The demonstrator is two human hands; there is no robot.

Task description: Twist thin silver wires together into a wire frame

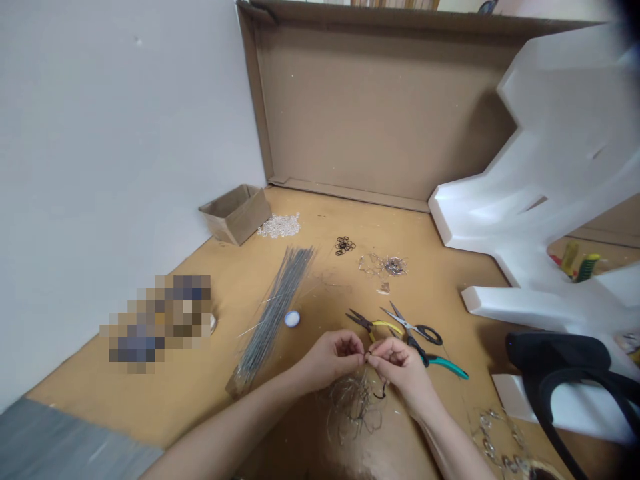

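My left hand (336, 359) and my right hand (399, 365) meet fingertip to fingertip over the near part of the table, both closed in a pinch. Between them is a small dark ring (369, 355), partly hidden by the fingers. A tangle of thin bent wires (356, 410) lies just below the hands. Against the right hand's near side shows another dark curved piece (381, 393). Yellow-handled pliers (373, 323), scissors (411, 325) and green-handled pliers (445, 364) lie close beyond the right hand.
Left of the hands lies a bundle of straight grey wires (277, 310) by a small round white-and-blue lid (292, 319). Farther back are black rings (345, 245), wire scraps (385, 265), clear bits (280, 225) and a cardboard box (235, 215). White foam (560, 147) stands at right, near a black strap (560, 353).
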